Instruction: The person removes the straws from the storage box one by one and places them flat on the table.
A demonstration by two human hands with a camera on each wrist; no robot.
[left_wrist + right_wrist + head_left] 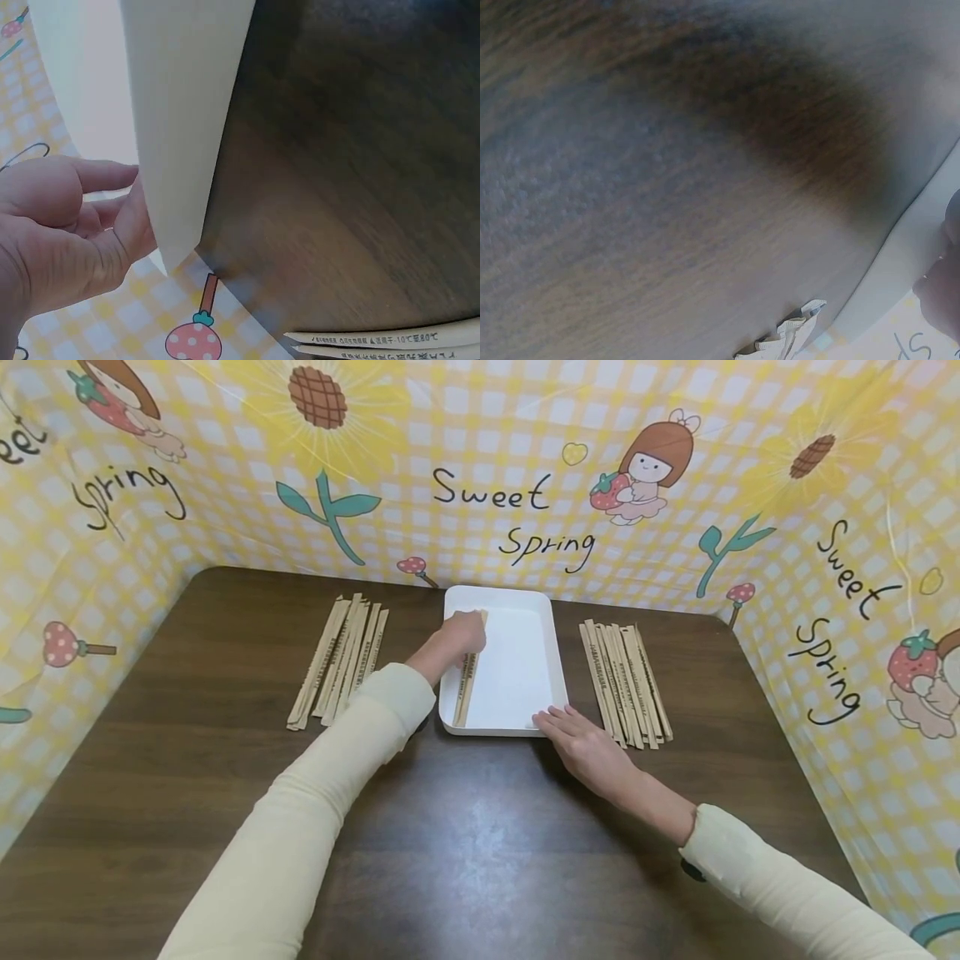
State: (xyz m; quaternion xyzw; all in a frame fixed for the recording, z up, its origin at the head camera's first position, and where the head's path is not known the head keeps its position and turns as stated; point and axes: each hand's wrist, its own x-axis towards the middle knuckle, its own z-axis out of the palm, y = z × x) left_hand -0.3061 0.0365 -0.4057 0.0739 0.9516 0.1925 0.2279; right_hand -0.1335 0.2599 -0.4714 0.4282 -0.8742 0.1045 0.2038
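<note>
My left hand (462,633) is inside the white rectangular tray (517,729), its fingers curled at the upper end of a long, thin kraft-paper packet (467,689) with dark print. The packet lies lengthwise along the tray's left side. In the left wrist view the tray wall (176,135) hides the fingertips and the packet. My right hand (588,747) rests with fairly straight fingers on the tray's front right corner. At the edge of the right wrist view, its dark fingers (939,300) show beside the tray wall (900,262).
Several similar packets (341,656) lie in a row left of the tray. Another row of packets (626,685) lies to its right. The dark wooden table (465,843) meets a yellow checked cloth (495,435) behind and at both sides.
</note>
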